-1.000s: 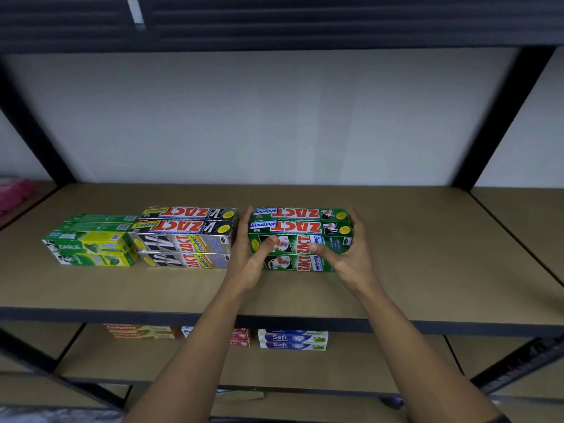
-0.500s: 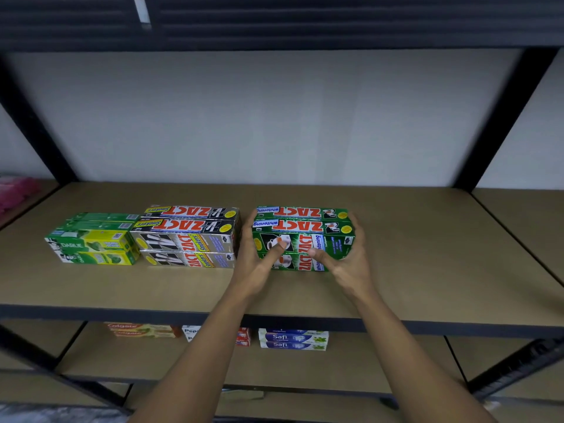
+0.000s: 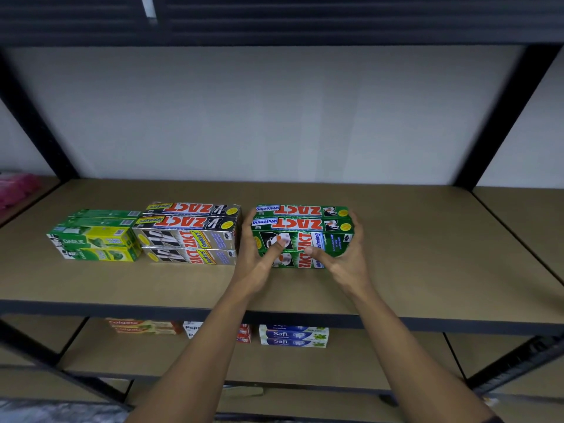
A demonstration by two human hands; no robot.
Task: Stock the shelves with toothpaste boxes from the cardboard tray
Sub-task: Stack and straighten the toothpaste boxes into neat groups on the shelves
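Head view: across the last second the green Zact stack (image 3: 302,224) stays put on the shelf (image 3: 427,254), just right of the silver Zact stack (image 3: 189,236); only the thumbs creep inward. I judge placement complete, release next. Left hand (image 3: 256,264) and right hand (image 3: 345,261) clasp its ends. I count four visible boxes per stack, Darlie stack (image 3: 94,239) included.

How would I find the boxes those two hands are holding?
Look along the wide brown shelf: three stacks of toothpaste boxes sit in a row. Take the rightmost stack, the green Zact boxes, gripped by the left hand and right hand. Its neighbours are silver Zact boxes and yellow-green Darlie boxes; only this stack says Whitening.
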